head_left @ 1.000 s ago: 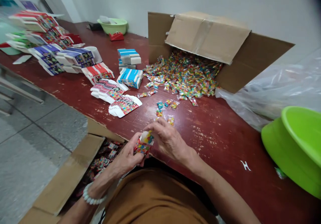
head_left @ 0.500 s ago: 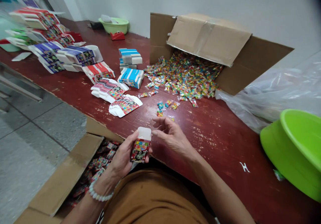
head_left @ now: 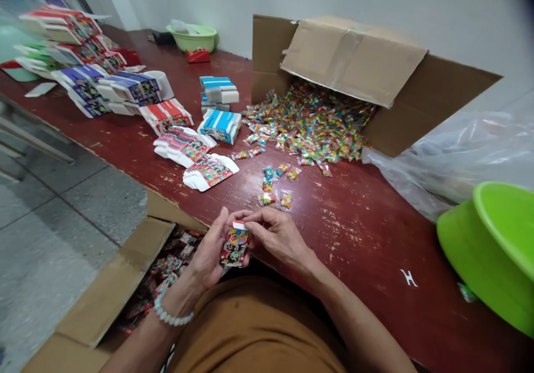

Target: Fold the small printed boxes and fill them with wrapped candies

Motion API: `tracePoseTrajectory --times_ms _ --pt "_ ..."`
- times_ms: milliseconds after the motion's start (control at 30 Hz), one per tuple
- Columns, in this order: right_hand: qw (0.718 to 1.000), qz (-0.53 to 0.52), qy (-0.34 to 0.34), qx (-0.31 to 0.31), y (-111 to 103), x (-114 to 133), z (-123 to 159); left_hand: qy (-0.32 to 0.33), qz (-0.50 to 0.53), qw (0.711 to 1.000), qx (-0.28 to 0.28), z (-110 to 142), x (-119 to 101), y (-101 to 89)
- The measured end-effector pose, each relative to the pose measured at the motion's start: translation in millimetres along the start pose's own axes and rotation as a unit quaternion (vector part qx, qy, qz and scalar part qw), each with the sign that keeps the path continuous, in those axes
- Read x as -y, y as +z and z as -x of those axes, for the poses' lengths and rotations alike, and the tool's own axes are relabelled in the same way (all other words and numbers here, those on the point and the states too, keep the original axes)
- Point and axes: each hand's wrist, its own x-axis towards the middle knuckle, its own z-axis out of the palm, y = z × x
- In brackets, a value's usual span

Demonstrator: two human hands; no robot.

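In my left hand (head_left: pixel 211 250) I hold a small printed candy box (head_left: pixel 236 248), red and black with a colourful front, upright above the table's near edge. My right hand (head_left: pixel 275 231) has its fingers at the top of the box, pinching the white top flap, which is folded over. Just beyond my hands lie several small clear packets of coloured candies (head_left: pixel 286 199). Flattened candy boxes (head_left: pixel 212 171) lie fanned in a stack to the left of them.
A big carton (head_left: pixel 354 55) on its side spills a heap of candy packets (head_left: pixel 312 122). Bundled box blanks (head_left: pixel 129 86) stand at the left. A green basin (head_left: pixel 492 250) is at the right. Below the table edge, an open carton (head_left: pixel 120 273) holds filled-looking boxes.
My right hand has moved left onto the box top. The white flap that stood up is now bent over. A candy packet that my right hand covered is now visible.
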Motion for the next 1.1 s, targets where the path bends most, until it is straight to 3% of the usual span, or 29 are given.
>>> tracePoseTrajectory --times_ms 100,167,267,333,433,533,667,800,867,933,1000,1033,1100 --pt "0.992 -0.087 0.076 0.047 1 -2 -4 0.018 -0.02 1.0 -0.004 -1 5 -1.5" --pt "0.988 -0.103 0.084 0.077 1 -3 -6 0.017 -0.031 0.999 -0.001 -1 7 -4.9" --pt "0.998 0.011 -0.003 0.058 -1 -1 -8 0.014 -0.05 0.999 -0.001 -2 9 -11.0" --pt "0.99 0.103 -0.081 0.044 -2 2 -9 0.012 -0.053 0.999 -0.002 -1 10 -14.2" --pt "0.982 0.121 -0.129 0.062 -1 6 -6 -0.002 -0.029 1.0 -0.004 0 8 -15.5" --pt "0.991 0.028 -0.095 0.087 6 6 -1 -0.012 0.007 1.0 -0.019 -1 4 -13.0" --pt "0.989 -0.111 -0.004 0.093 23 -4 5 0.029 0.002 0.997 -0.069 -2 2 -14.2" --pt "0.992 0.012 -0.04 0.12 34 -20 -22 0.068 -0.079 0.985 -0.138 11 1 -46.4" --pt "0.99 0.098 -0.032 0.098 33 -30 -54 0.09 -0.165 0.962 -0.197 23 -3 -75.5" --pt "0.983 0.178 0.023 0.03 31 -40 -91 0.135 -0.279 0.901 -0.305 36 -10 -104.9" --pt "0.97 0.234 0.056 -0.032 32 -46 -125 0.156 -0.368 0.837 -0.373 45 -18 -127.0" --pt "0.961 0.263 0.069 -0.046 34 -48 -138 0.16 -0.395 0.819 -0.384 47 -22 -133.7" --pt "0.941 0.32 0.092 -0.056 41 -51 -155 0.163 -0.415 0.813 -0.375 45 -28 -138.5"
